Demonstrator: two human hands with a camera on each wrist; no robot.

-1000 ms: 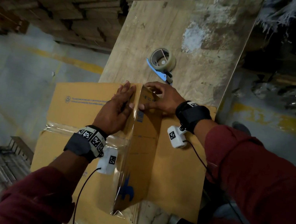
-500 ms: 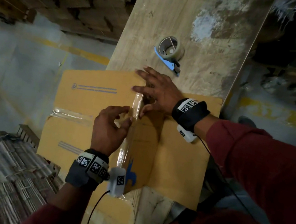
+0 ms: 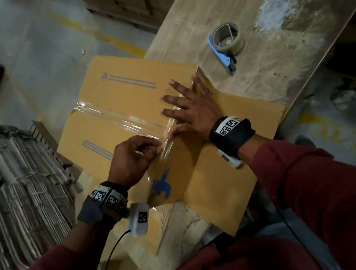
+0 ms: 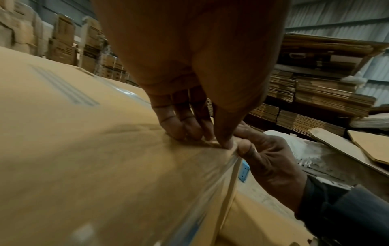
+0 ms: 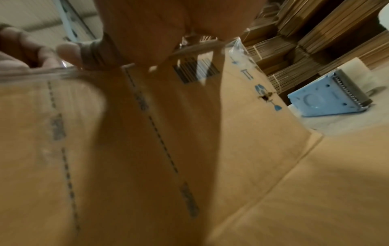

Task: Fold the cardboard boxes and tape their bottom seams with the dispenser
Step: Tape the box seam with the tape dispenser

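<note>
A tan cardboard box [image 3: 132, 95] lies bottom-up on the wooden table [image 3: 263, 78]. A strip of clear tape [image 3: 117, 117] runs across its seam and folds down over the near edge [image 3: 165, 156]. My right hand [image 3: 190, 111] lies flat on the box's top by that edge, fingers spread, its thumb [image 4: 244, 148] at the taped corner. My left hand [image 3: 133, 158] has curled fingers; its fingertips [image 4: 189, 133] and thumb pinch the tape at the edge, right beside the right thumb. The blue tape dispenser [image 3: 227, 42] with its roll rests on the table beyond the box, and its toothed blade [image 5: 353, 93] shows in the right wrist view.
Tied bundles of flat cardboard [image 3: 0, 188] lie on the floor at lower left. More stacked cartons [image 4: 315, 93] fill the background. The table's right edge [image 3: 305, 89] drops to a concrete floor. A loose box flap [image 3: 224, 177] lies flat toward me.
My right hand has moved from the box's far corner onto its top and spread flat. My left hand has slid back toward me along the taped edge and curled its fingers.
</note>
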